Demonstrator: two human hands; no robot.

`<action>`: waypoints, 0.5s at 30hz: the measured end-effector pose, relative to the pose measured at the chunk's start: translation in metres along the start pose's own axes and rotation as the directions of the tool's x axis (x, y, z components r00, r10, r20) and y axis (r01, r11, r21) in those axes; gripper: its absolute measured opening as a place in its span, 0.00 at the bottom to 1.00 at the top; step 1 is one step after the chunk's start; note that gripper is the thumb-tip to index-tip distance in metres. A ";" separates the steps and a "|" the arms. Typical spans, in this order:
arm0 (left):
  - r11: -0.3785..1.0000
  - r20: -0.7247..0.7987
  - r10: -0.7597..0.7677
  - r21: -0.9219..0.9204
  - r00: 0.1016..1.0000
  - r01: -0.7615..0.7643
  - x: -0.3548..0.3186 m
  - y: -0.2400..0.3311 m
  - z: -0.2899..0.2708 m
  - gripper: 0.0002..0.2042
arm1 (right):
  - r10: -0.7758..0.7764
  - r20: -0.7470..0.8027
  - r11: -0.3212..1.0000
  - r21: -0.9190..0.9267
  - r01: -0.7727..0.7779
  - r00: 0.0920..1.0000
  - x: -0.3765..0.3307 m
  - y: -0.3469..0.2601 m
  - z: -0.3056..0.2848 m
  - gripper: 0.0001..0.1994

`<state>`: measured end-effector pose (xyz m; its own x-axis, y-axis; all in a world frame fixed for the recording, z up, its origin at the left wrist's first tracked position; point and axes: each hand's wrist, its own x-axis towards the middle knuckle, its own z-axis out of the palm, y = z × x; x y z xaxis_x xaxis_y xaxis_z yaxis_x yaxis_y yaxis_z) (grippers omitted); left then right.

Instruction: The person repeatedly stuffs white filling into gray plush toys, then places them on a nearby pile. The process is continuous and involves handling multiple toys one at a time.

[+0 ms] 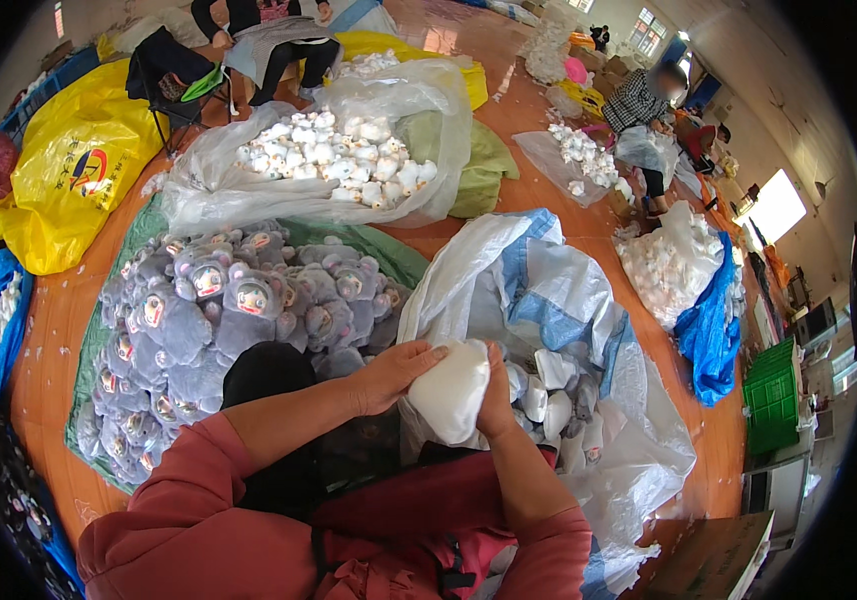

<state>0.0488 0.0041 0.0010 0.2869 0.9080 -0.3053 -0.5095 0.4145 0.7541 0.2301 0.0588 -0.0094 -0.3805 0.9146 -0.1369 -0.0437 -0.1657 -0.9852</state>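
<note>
Between my hands is a plump white stuffed piece (453, 392) with a smooth, slightly shiny surface; what it belongs to cannot be told. My left hand (396, 374) grips its upper left edge with the thumb on top. My right hand (495, 398) is closed round its right side, some fingers hidden behind it. Just beyond lies an opened white woven sack (454, 262) with blue stripes. Similar white and grey pieces (555, 412) are heaped inside it. To the left, grey plush toys (214, 330) with printed faces are piled on a green sheet (389, 252).
Ahead, a clear plastic sheet (211, 186) holds many small white stuffed pieces (334, 155). A yellow sack (59, 170) and a folding chair (184, 90) stand far left. People sit working at the back. A green crate (774, 395) and a cardboard box (704, 560) are at right.
</note>
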 end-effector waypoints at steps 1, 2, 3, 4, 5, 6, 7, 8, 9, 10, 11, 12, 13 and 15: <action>0.999 0.032 -0.033 0.010 0.999 0.032 0.002 -0.003 -0.004 0.16 | 0.047 0.007 0.990 0.131 -0.048 0.999 0.005 0.016 -0.008 0.19; 0.998 0.071 -0.061 -0.023 0.996 0.063 0.000 0.000 -0.006 0.18 | 0.056 0.013 0.982 0.181 -0.058 0.998 0.004 0.012 -0.004 0.19; 1.000 0.059 -0.027 0.011 0.998 0.026 -0.001 0.000 -0.005 0.19 | -0.099 0.020 0.993 -0.063 0.100 0.995 0.002 0.005 -0.003 0.20; 0.999 0.048 0.008 0.046 0.999 -0.010 -0.003 0.001 -0.002 0.20 | -0.252 0.027 0.920 -0.305 0.248 0.967 -0.001 -0.002 -0.002 0.20; 0.996 0.038 0.042 0.082 0.998 -0.045 -0.006 0.002 0.002 0.21 | -0.237 0.006 0.895 -0.389 0.221 0.972 0.000 -0.006 0.000 0.20; 0.992 0.023 0.052 0.113 0.998 -0.054 -0.007 0.003 0.003 0.22 | -0.223 -0.015 0.862 -0.469 0.190 0.975 0.001 -0.009 0.001 0.20; 0.988 0.008 0.062 0.144 0.998 -0.062 -0.006 0.005 0.003 0.23 | -0.211 -0.038 0.823 -0.546 0.157 0.977 0.001 -0.009 0.001 0.20; 0.982 -0.001 0.073 0.174 0.997 -0.071 -0.006 0.005 0.006 0.24 | -0.201 -0.027 0.875 -0.454 0.167 0.979 0.004 0.001 -0.006 0.20; 0.962 -0.014 0.091 0.260 0.996 -0.085 -0.008 0.006 0.011 0.24 | -0.192 -0.018 0.918 -0.356 0.173 0.981 0.012 0.021 -0.017 0.19; 0.934 -0.026 0.110 0.345 0.994 -0.095 -0.011 0.008 0.015 0.24 | -0.184 -0.009 0.951 -0.254 0.176 0.983 0.017 0.034 -0.024 0.19; 0.898 -0.039 0.130 0.427 0.991 -0.102 -0.013 0.009 0.018 0.23 | -0.102 0.058 0.992 -0.068 0.106 0.993 0.018 0.036 -0.024 0.19; 0.889 -0.057 0.147 0.445 0.987 -0.107 -0.014 0.009 0.019 0.23 | -0.034 0.138 0.993 0.113 0.018 0.990 0.019 0.039 -0.025 0.19; 0.880 -0.075 0.164 0.462 0.984 -0.112 -0.015 0.009 0.021 0.23 | -0.008 0.170 0.979 0.203 -0.028 0.985 0.018 0.042 -0.026 0.19; 0.925 -0.092 0.171 0.359 0.981 -0.128 -0.014 0.008 0.017 0.22 | 0.018 0.188 0.952 0.296 -0.074 0.982 0.012 0.045 -0.018 0.20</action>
<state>0.0549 -0.0061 0.0210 0.1197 0.9673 -0.2235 -0.2168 0.2451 0.9449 0.2401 0.0695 -0.0570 -0.5483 0.8258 -0.1324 -0.2871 -0.3345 -0.8976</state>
